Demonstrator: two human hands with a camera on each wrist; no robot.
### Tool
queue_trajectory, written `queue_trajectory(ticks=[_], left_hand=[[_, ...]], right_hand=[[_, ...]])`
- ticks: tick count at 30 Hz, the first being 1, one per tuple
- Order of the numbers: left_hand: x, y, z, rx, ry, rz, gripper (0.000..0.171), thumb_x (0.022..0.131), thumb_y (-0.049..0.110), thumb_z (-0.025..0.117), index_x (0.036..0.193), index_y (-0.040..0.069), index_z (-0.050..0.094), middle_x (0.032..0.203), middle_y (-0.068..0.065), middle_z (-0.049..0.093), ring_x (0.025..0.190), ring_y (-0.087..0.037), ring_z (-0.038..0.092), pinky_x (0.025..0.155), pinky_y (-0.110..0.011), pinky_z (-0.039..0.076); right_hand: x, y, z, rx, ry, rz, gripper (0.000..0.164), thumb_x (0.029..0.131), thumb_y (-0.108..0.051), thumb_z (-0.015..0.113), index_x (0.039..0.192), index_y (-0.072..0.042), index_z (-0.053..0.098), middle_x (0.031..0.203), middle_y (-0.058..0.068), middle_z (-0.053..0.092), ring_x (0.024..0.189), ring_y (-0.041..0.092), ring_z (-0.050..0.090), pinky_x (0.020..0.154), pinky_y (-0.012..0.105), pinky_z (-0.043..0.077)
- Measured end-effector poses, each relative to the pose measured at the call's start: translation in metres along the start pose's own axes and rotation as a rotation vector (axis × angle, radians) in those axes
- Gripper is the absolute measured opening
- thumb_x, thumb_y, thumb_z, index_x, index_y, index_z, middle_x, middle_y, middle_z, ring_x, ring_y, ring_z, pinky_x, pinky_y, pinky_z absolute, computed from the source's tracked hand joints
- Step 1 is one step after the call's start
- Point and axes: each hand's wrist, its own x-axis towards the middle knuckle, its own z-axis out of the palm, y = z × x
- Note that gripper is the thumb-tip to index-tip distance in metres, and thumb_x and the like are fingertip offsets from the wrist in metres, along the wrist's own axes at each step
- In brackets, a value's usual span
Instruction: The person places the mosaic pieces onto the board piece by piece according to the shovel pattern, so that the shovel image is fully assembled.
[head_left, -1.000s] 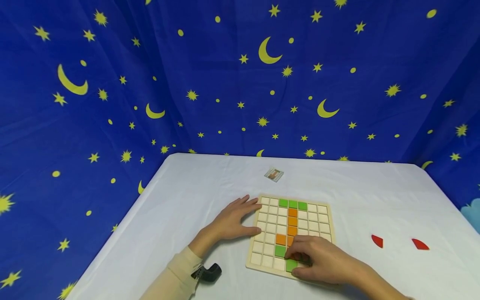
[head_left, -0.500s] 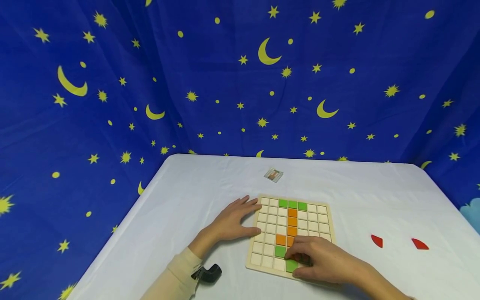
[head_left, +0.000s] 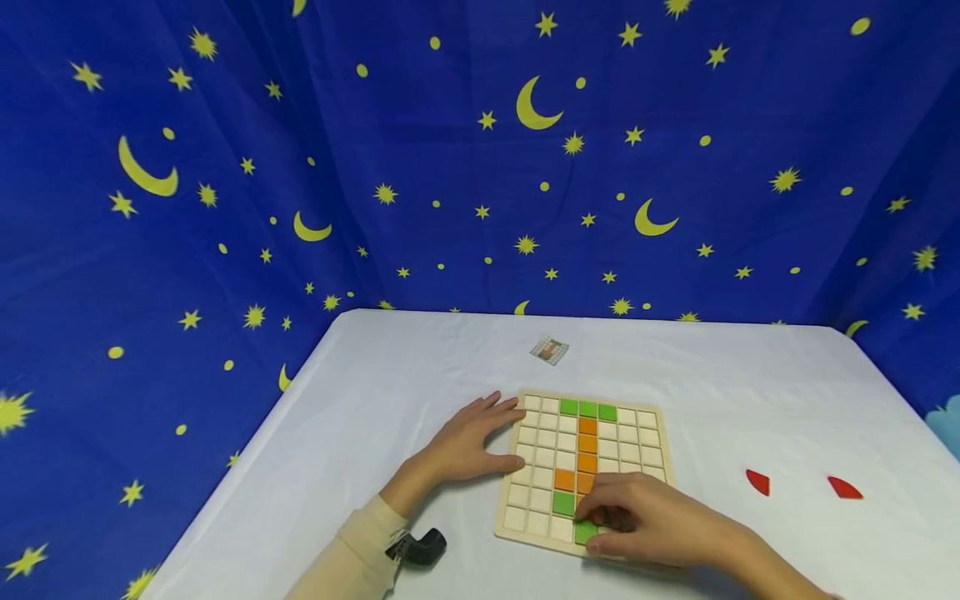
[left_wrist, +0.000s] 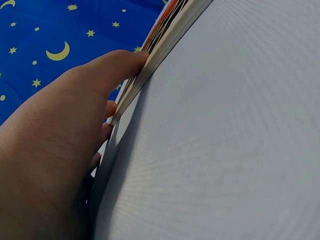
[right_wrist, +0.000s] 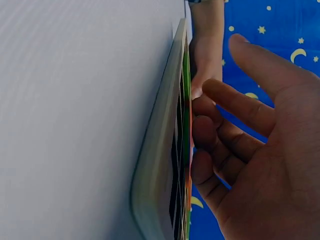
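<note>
A square wooden grid board (head_left: 543,543) lies on the white table, holding green tiles (head_left: 588,409) and orange tiles (head_left: 587,444) among pale squares. My left hand (head_left: 463,446) rests at its left side, fingers spread, with thumb and fingertips touching the rim. Over the lower right of the board is my right hand (head_left: 652,518), its fingers bent loosely. In the right wrist view these fingertips meet the face of the board (right_wrist: 159,170), while the thumb stands away; no piece shows in this hand. It hides several squares in the head view.
A small card (head_left: 551,350) with a grid picture lies behind the board. Two red wedge-shaped pieces, a nearer one (head_left: 757,482) and a farther one (head_left: 845,488), lie to the right. A blue curtain (head_left: 450,125) with stars and moons surrounds the table (head_left: 360,400).
The head view has shifted very slightly. Both hands keep their places on the board, and the tiles in sight look the same.
</note>
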Motion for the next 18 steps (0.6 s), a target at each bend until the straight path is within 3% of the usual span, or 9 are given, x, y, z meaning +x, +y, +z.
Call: queue_trajectory(ticks=[9,18], left_hand=[[0.000,0.001,0.000,-0.003,0.009,0.006,0.079,0.080,0.075,0.053,0.146,0.032,0.042,0.154,0.012,0.028,0.144,-0.017,0.014,0.115,-0.044,0.016],[0.000,0.002,0.002,-0.002,0.011,-0.002,0.081,0.079,0.076,0.053,0.146,0.032,0.043,0.153,0.013,0.028,0.144,-0.015,0.014,0.115,-0.043,0.016]], right_hand=[[-0.019,0.010,-0.014,-0.003,0.059,-0.003,0.020,0.091,-0.033,0.068,0.110,-0.030,0.067,0.101,-0.016,0.061,0.079,0.005,0.056,0.066,0.021,0.049],[-0.044,0.024,-0.032,-0.016,0.140,0.071,0.019,0.089,-0.033,0.070,0.107,-0.027,0.067,0.088,-0.016,0.058,0.074,0.007,0.054,0.059,0.021,0.046]])
